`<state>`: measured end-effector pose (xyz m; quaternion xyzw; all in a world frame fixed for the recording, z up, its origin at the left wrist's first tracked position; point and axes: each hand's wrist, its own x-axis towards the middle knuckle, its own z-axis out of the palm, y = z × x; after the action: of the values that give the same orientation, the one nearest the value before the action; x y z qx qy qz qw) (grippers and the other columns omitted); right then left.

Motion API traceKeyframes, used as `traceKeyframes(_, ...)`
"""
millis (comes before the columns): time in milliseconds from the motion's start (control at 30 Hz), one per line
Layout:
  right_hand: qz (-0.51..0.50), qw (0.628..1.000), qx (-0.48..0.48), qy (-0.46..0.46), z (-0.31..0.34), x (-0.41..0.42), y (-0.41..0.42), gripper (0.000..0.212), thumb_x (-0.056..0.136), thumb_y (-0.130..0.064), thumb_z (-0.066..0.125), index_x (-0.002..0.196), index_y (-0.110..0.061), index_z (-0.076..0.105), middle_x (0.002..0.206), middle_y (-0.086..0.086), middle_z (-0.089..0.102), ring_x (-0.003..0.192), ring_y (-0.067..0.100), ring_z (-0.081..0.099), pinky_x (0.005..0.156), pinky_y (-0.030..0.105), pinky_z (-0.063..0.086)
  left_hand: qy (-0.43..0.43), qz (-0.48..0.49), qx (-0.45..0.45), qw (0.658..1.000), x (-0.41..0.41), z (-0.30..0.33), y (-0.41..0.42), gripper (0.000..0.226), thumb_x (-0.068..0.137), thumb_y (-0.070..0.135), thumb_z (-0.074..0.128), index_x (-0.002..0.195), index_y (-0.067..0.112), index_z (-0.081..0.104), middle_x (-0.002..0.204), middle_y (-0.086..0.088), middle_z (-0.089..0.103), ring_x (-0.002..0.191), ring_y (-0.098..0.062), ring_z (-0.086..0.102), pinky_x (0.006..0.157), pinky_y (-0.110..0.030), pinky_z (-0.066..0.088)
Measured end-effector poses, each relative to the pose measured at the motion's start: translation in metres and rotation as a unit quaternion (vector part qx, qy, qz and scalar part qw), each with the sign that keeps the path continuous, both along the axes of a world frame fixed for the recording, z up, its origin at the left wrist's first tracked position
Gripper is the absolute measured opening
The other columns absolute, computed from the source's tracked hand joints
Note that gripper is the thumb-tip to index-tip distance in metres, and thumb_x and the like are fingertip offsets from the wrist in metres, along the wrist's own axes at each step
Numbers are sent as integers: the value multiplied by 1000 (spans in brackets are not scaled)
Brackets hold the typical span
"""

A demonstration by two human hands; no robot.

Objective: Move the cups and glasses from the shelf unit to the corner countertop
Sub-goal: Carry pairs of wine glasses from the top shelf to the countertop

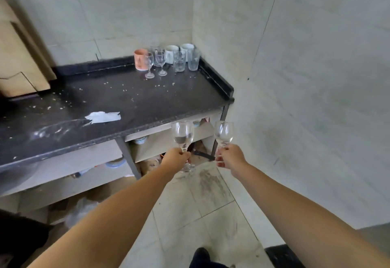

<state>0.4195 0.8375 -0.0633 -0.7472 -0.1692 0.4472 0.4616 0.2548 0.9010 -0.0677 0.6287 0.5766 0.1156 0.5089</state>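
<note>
Left hand grips a stemmed glass by the stem, upright. Right hand pinches a second stemmed glass by the stem, also upright. Both are in the air in front of the dark countertop. Far corner: pink mug, two wine glasses, white mugs, tumblers clustered together.
</note>
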Motion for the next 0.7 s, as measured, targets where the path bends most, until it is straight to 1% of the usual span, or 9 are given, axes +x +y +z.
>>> traceKeyframes(100,8,1000,-5,-8,2,34,35,11,94,-6,48,102,-1,55,73,9,53,55,20,54,50,29,50,-6,12,-6,1000,30,3,35,22,91,21,53,80,4,63,88,-16,65,71,-21,52,64,-29,38)
traceKeyframes(200,19,1000,-9,-3,2,57,70,11,94,-6,49,102,0,55,73,10,54,56,19,55,47,27,50,11,11,-11,1000,53,4,70,21,90,20,53,82,4,64,92,-18,67,69,-20,52,63,-29,39)
traceKeyframes(233,23,1000,-14,-7,2,65,87,13,94,-6,48,103,0,56,76,11,55,57,19,56,45,25,51,16,9,-11,1000,62,4,85,21,89,19,54,78,5,64,90,-17,66,67,-19,52,62,-29,40)
traceKeyframes(300,29,999,-19,-16,-3,78,117,15,95,-6,47,106,0,56,84,15,56,58,19,57,41,22,51,18,12,-3,1000,77,1,114,26,87,16,55,63,9,60,92,-18,69,70,-22,54,68,-32,45)
traceKeyframes(400,30,999,-8,-8,-10,99,172,15,96,-7,47,108,-1,54,86,13,54,60,18,56,49,26,54,5,28,0,1000,98,-6,167,33,87,13,55,55,11,55,92,-17,72,71,-22,56,78,-37,51)
traceKeyframes(500,30,1000,-2,-5,-16,119,225,10,96,-7,49,103,-2,54,82,9,55,58,17,56,57,30,55,7,20,0,1000,118,-12,222,23,89,16,55,70,5,64,84,-13,68,68,-21,56,72,-33,48)
traceKeyframes(567,26,1000,-5,2,-20,136,269,5,96,-6,50,98,-2,53,80,10,56,57,18,56,60,34,57,3,21,9,1000,135,-15,267,22,90,18,55,82,3,69,83,-9,68,70,-20,58,74,-32,49)
traceKeyframes(633,8,999,-10,30,-20,150,307,3,95,-3,50,93,-3,53,81,10,55,59,19,56,69,41,58,5,22,8,1000,148,-13,302,24,90,19,55,87,1,70,83,-6,67,71,-18,58,74,-31,48)
traceKeyframes(700,-14,998,-5,57,-21,162,340,8,94,-1,50,89,-6,55,85,10,55,63,19,55,70,39,57,7,21,5,1000,158,-11,334,25,89,19,55,89,0,71,86,-10,68,76,-21,61,75,-33,49)
